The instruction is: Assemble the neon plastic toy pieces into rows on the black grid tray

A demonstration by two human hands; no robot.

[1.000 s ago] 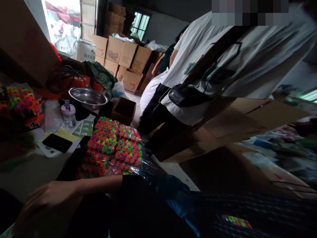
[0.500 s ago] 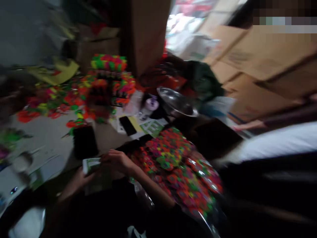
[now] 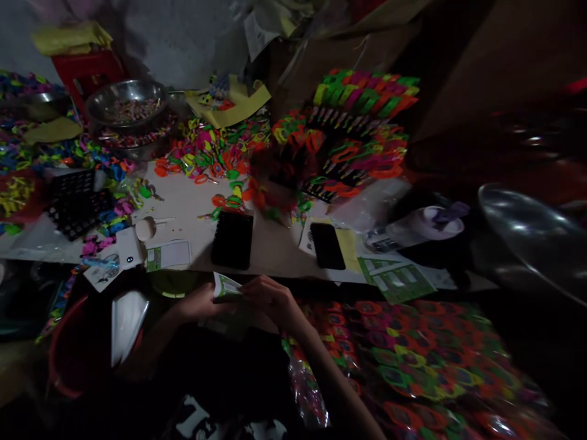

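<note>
My left hand (image 3: pixel 200 304) holds a printed green-and-white card (image 3: pixel 224 286), folded or curved, in front of my body at the table's edge. The fingers of my right hand (image 3: pixel 271 297) are bent together at the card's right end; the fingertips are partly hidden. Just beyond the hands, a black rectangular tray (image 3: pixel 232 240) lies on the table (image 3: pixel 181 208). Past it spreads a heap of small neon plastic pieces with ring-like loops (image 3: pixel 215 150). A similar green-and-white card (image 3: pixel 169 255) lies to the left, beside a small round white object (image 3: pixel 145 229).
To the right lie a black phone (image 3: pixel 327 245), green printed sheets (image 3: pixel 397 279), a white roll (image 3: pixel 433 223) and a metal basin (image 3: pixel 534 235). Clear bags of neon pieces (image 3: pixel 426 348) fill the lower right. Metal bowls (image 3: pixel 126 104) and a red tub (image 3: pixel 68 360) stand left.
My view has swung left, so the stacked cartons and the other person's arm are out of sight and the left tabletop shows. Both hands stay together at the card.
</note>
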